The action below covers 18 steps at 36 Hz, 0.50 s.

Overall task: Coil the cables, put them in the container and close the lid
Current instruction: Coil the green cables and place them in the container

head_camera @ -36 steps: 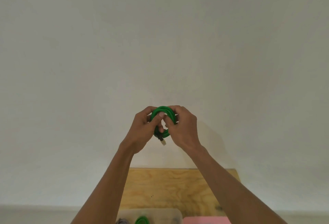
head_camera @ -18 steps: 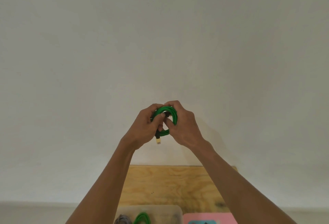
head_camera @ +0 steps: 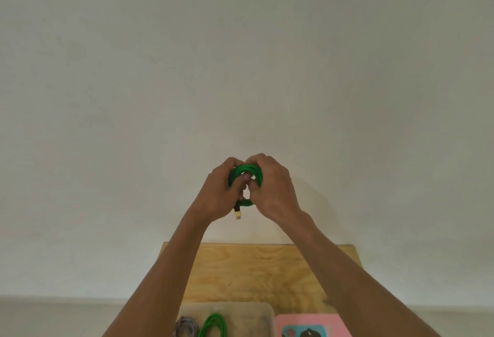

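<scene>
Nearest to us, at the near edge of the plywood table (head_camera: 256,267), sits the clear container (head_camera: 263,312), open, with a grey coiled cable (head_camera: 186,329) and a second green coil (head_camera: 213,326) already inside it. Just beside it on the right lies the pink lid (head_camera: 307,322). Farther out and raised well above the table, we hold the green cable (head_camera: 247,174) wound into a small tight ring between both hands. Our left hand (head_camera: 220,192) wraps the ring's left side, our right hand (head_camera: 272,189) its right side, thumbs meeting at the middle; both are closed firmly on the coil. The ring stands roughly upright, facing us, and its plug end (head_camera: 237,213) dangles free below the left hand. We judge the coiling nearly finished, with that loose end still to tuck. The container lies straight down and toward us from the grip, slightly to the left, so the left hand is the nearer one for the drop.
</scene>
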Available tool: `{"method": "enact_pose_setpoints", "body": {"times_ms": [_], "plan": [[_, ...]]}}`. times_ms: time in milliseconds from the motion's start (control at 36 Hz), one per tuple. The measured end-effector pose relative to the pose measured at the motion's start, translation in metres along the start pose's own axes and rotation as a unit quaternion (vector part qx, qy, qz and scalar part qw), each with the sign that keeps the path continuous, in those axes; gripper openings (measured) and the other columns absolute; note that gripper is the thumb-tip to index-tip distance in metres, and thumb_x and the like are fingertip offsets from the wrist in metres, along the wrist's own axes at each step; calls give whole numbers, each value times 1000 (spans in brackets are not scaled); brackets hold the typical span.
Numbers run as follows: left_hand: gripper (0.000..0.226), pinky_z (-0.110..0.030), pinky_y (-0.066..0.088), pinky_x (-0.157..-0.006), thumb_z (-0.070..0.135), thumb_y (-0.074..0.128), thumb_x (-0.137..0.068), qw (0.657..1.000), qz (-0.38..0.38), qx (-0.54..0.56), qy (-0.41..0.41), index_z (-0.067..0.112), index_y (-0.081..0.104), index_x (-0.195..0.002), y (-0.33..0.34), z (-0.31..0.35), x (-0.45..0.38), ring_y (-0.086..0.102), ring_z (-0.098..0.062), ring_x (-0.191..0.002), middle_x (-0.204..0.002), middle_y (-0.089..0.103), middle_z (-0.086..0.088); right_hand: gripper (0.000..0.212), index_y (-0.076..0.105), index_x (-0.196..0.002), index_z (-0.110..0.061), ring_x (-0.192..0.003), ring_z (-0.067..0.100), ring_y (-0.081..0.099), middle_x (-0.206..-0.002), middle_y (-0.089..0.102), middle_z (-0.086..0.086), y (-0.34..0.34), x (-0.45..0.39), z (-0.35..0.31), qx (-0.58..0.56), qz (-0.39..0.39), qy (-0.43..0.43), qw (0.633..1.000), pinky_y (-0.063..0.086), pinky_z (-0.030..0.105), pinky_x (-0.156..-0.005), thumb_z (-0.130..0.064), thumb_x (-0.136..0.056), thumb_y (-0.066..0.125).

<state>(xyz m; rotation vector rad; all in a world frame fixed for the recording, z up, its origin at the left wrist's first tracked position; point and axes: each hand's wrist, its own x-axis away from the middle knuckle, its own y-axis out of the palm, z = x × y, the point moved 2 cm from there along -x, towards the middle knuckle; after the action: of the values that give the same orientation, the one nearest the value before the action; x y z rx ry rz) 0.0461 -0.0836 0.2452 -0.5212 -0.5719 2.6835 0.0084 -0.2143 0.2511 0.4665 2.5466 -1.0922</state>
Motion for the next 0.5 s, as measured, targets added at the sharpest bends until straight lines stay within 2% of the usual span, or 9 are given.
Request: {"method": "enact_pose_setpoints", "body": {"times_ms": [56,111,194,250,333,389,444,500], "plan": [[4,-44,58,-63,15,55,-101,1000,-27,5,2,15,56,-104,2,-2,4,58,-15,-58,-70,60,3,37,56,-121,-24,-100,18,59,-118,59,-8,-1,8,3,24,0,-19,1000,53,39,-79,-6,-88,59],[8,-40,56,-62,15,56,-100,998,-51,7,-22,15,54,-108,2,-26,19,56,-14,-58,-72,60,2,41,50,-130,-28,-105,15,53,-115,58,-11,19,25,6,80,-43,-9,996,50,37,-74,-11,-93,56],[12,-33,56,-60,18,58,-100,998,-49,-19,-25,16,53,-110,4,-28,21,57,-9,-56,-76,62,1,39,51,-127,-25,-111,16,50,-106,62,-10,21,37,9,150,9,-56,987,41,29,-56,-12,-91,56],[12,-27,55,-55,21,60,-99,998,-33,-43,-33,18,54,-109,5,-25,16,59,-6,-54,-79,63,-1,34,55,-122,-21,-114,19,51,-105,65,-7,24,35,10,170,42,-54,983,37,28,-54,-10,-90,56],[10,-26,55,-50,22,63,-97,997,3,-73,-27,21,57,-105,6,-23,12,64,-10,-56,-83,67,-2,30,57,-118,-16,-104,22,57,-103,67,-2,25,32,10,161,69,-24,984,37,29,-58,-10,-89,59],[6,-32,56,-53,20,61,-98,995,20,-93,-16,20,58,-103,8,-23,14,63,-16,-57,-80,67,-6,31,63,-110,-13,-94,24,65,-93,70,0,25,34,8,170,98,-71,978,39,26,-53,-4,-81,68],[4,-36,54,-55,18,60,-99,994,30,-100,-10,20,59,-102,8,-25,16,62,-22,-58,-77,67,-9,36,67,-108,-10,-95,24,69,-90,72,2,27,35,11,170,113,-126,971,50,26,-55,0,-74,73],[4,-35,55,-56,18,60,-99,995,27,-94,-17,20,59,-102,8,-25,16,62,-18,-57,-78,67,-8,40,68,-110,-10,-86,23,70,-93,73,2,28,35,15,162,115,-164,966,53,26,-55,4,-73,72]]}}
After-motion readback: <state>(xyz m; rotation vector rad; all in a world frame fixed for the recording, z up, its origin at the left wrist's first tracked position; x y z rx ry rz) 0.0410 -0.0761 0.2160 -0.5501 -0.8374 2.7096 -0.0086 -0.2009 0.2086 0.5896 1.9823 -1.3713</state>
